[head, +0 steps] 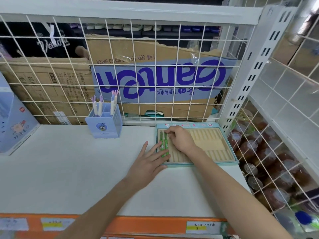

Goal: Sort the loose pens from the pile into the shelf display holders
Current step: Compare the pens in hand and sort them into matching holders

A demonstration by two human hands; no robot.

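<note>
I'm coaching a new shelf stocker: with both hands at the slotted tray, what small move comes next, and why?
Probably press the second green pen flat into its groove with the right hand, since its fingertips sit on that pen's top end while the left hand steadies the tray.

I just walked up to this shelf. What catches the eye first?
Two hands meet at a slotted pen tray at the shelf's right: the right hand presses green pens into its leftmost grooves while the left hand rests flat at the tray's edge. Behind the wire grid looms an upside-down cardboard box with bold purple lettering.
</note>
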